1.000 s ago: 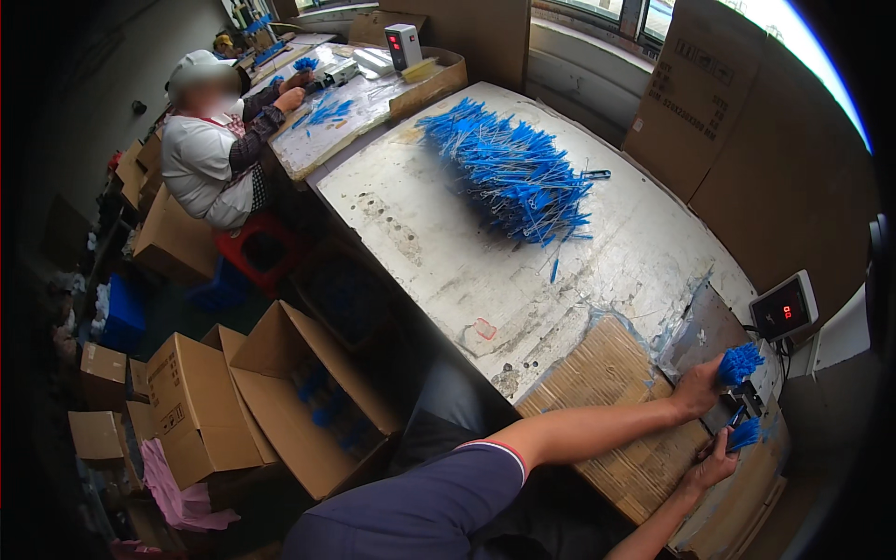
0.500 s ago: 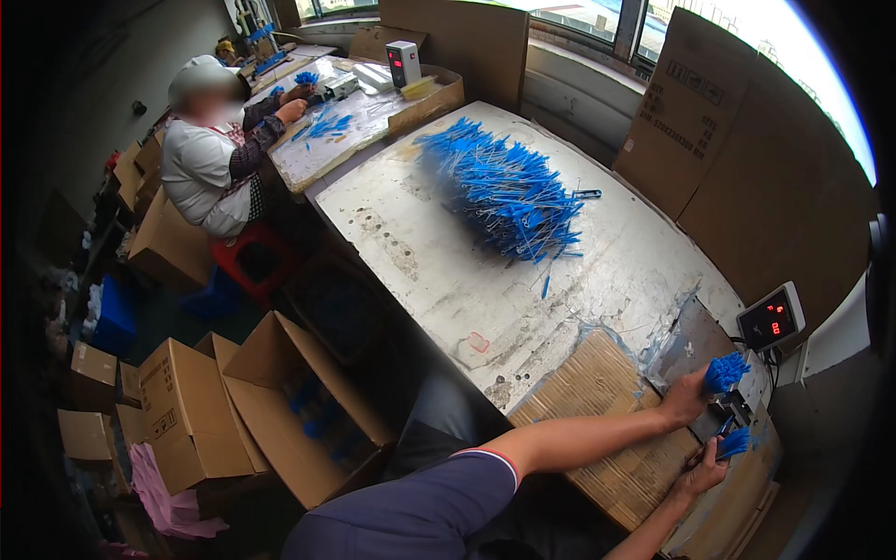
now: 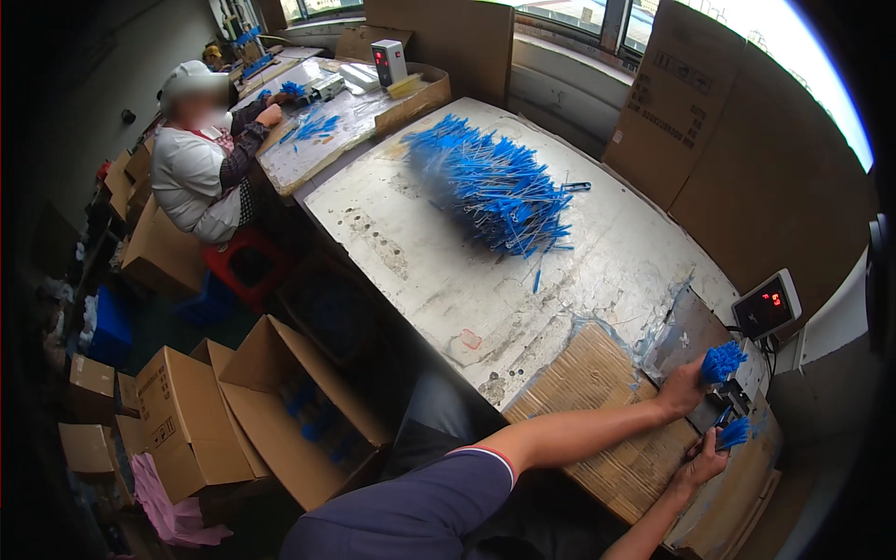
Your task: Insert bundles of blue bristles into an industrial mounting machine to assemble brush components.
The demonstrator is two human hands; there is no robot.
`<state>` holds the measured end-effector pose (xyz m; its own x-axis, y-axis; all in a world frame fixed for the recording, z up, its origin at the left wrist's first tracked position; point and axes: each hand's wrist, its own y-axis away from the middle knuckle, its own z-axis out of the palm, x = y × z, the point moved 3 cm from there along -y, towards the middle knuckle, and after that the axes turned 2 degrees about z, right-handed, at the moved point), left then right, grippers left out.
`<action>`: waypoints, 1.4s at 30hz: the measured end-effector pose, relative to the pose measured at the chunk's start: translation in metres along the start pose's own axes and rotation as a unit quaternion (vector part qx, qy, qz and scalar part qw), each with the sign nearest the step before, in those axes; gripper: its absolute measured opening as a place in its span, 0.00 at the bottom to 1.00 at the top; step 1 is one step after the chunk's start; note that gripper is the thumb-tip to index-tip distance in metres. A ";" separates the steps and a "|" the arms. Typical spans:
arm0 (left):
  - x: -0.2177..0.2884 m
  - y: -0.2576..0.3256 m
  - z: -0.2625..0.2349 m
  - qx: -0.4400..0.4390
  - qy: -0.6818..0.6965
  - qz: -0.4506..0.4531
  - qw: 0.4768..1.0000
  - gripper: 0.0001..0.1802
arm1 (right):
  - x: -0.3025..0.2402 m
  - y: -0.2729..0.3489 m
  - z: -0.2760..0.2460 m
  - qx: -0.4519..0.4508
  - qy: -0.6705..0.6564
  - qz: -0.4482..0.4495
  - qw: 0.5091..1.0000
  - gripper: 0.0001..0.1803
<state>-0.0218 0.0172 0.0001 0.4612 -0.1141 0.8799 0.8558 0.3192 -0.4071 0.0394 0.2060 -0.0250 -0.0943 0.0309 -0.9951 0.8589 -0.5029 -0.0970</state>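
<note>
My left hand [image 3: 683, 390] is closed round a bundle of thin blue pieces [image 3: 723, 362], their ends packed together above the fist. Just nearer to me, my right hand [image 3: 702, 464] grips a smaller bundle of blue pieces [image 3: 735, 432]. Both hands are beside a small metal device [image 3: 737, 397] at the table's right end, partly hidden by them. A digital display [image 3: 767, 306] with red figures stands behind it. Farther off on the white table [image 3: 401, 271] lies a large heap of thin blue-and-silver pieces [image 3: 504, 191].
Flat cardboard [image 3: 579, 392] covers the table's near right part. Upright cardboard sheets [image 3: 700, 140] line the window side. Open cartons [image 3: 289, 411] stand on the floor at left. A co-worker [image 3: 196, 159] sits at another table [image 3: 280, 168], handling similar blue pieces.
The red figures on the display have changed. The whole view has shifted slightly, while both my hands stay by the device with their bundles.
</note>
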 end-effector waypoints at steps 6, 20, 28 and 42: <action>-0.022 -0.017 -0.027 0.005 -0.024 -0.063 0.998 0.06 | -0.021 0.011 0.049 -0.007 -0.039 0.018 0.999 0.08; -0.029 -0.006 -0.012 -0.002 0.060 -0.106 0.993 0.10 | -0.029 0.003 0.018 0.001 -0.030 0.066 0.997 0.10; -0.030 -0.007 -0.014 -0.006 0.038 -0.108 0.993 0.10 | -0.028 -0.001 0.025 0.022 -0.025 0.074 0.997 0.10; -0.005 -0.009 -0.012 -0.037 -0.131 0.105 0.985 0.09 | -0.033 0.001 0.023 0.018 -0.073 0.068 0.995 0.07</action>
<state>-0.0293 0.0039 -0.0036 0.5623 0.1964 0.8033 0.7670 0.2392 -0.5953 0.0323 0.1847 0.0083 -0.0532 -0.1631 -0.9852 0.8504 -0.5245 0.0409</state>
